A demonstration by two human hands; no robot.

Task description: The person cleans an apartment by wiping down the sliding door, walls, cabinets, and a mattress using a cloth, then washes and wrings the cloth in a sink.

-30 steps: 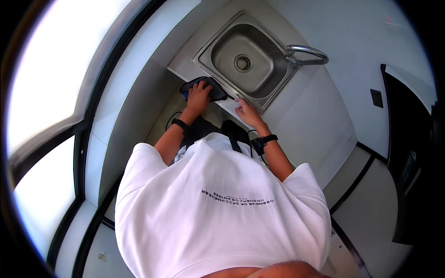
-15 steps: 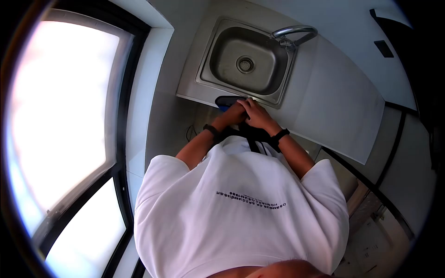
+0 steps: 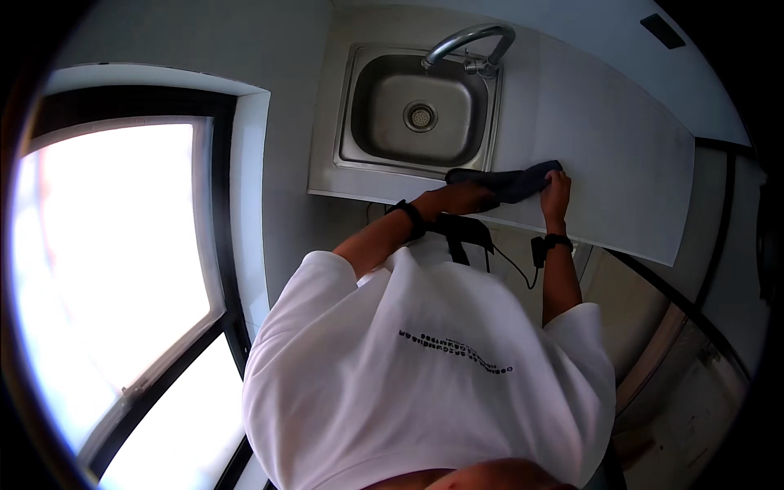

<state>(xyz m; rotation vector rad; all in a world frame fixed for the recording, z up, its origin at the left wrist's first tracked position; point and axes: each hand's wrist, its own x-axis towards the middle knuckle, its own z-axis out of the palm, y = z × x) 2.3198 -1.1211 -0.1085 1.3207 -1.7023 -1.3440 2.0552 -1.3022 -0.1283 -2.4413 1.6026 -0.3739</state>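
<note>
A dark elongated item like a pouch or folded cloth (image 3: 520, 184) lies across the counter's front edge, right of the sink's lower rim. My left hand (image 3: 463, 197) is on its left part, the fingers partly lost against the dark material. My right hand (image 3: 556, 189) pinches its right end. Black bands circle both wrists. Just behind the item is the steel sink (image 3: 384, 158).
A curved chrome faucet (image 3: 482, 34) rises at the sink's back right. The white counter (image 3: 612, 155) extends to the right. A black-framed window (image 3: 227, 212) stands at the left. A thin black cable (image 3: 523, 278) hangs near my right wrist.
The dark item has moved right along the counter's edge and is stretched out longer. My hands, together half a second ago, are now apart, the right one at the item's far end.
</note>
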